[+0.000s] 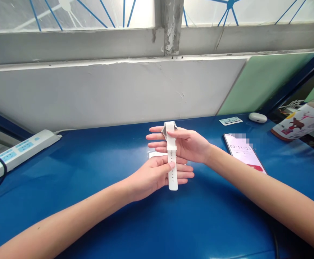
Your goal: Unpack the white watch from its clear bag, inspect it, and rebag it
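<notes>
A wristwatch (172,153) with a white strap hangs lengthwise between my hands, over the blue desk. My left hand (157,171) grips the lower strap, thumb on top near the row of holes and fingers behind it. Higher up, my right hand (187,142) pinches the strap near the case, its thumb on the front and its fingers stretched out behind. The strap covers most of the case, so the dial is hidden. Behind my hands a small white item (156,154) lies on the desk, mostly covered.
On the left of the desk (92,223) is a white power strip (24,149) with a black cable. To the right lie a phone (244,153) showing a timer, a card (230,121) and a white earbud case (257,117). A labelled bottle (302,120) leans at the far right.
</notes>
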`<action>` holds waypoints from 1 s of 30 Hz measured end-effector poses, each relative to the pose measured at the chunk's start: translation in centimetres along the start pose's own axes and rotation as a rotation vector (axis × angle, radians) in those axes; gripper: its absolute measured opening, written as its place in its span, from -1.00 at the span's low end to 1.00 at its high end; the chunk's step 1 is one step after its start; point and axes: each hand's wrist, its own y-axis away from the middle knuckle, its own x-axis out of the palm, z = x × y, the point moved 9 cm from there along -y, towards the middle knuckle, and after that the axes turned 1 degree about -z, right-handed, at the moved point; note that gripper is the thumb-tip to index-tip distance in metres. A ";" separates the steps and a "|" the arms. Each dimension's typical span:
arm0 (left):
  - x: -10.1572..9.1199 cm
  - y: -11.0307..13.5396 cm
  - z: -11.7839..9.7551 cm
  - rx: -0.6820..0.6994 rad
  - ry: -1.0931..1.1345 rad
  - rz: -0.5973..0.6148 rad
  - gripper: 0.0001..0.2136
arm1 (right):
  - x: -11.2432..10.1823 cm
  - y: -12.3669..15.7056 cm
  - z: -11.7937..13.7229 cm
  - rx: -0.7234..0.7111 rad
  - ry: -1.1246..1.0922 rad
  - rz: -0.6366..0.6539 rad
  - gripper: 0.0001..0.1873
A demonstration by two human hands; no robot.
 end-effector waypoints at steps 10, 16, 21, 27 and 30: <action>-0.9 -0.5 -0.2 -0.015 0.018 -0.051 -0.75 | -1.0 -0.2 0.3 -0.016 -0.168 -0.033 -0.63; 1.2 0.2 -0.7 -0.016 0.149 0.178 -0.35 | -3.4 0.3 3.4 -0.279 -0.284 -0.247 -0.51; 0.9 0.3 -0.8 0.037 0.113 0.162 -0.27 | -4.7 0.7 4.7 -0.396 -0.261 -0.394 -0.75; -1.3 -0.5 -3.2 0.202 0.105 0.033 -0.51 | -2.5 0.9 4.2 -0.389 0.137 -0.369 -0.92; -2.1 -0.5 -4.0 0.258 0.034 -0.032 -0.58 | -1.5 1.1 4.3 -0.441 0.318 -0.337 -0.87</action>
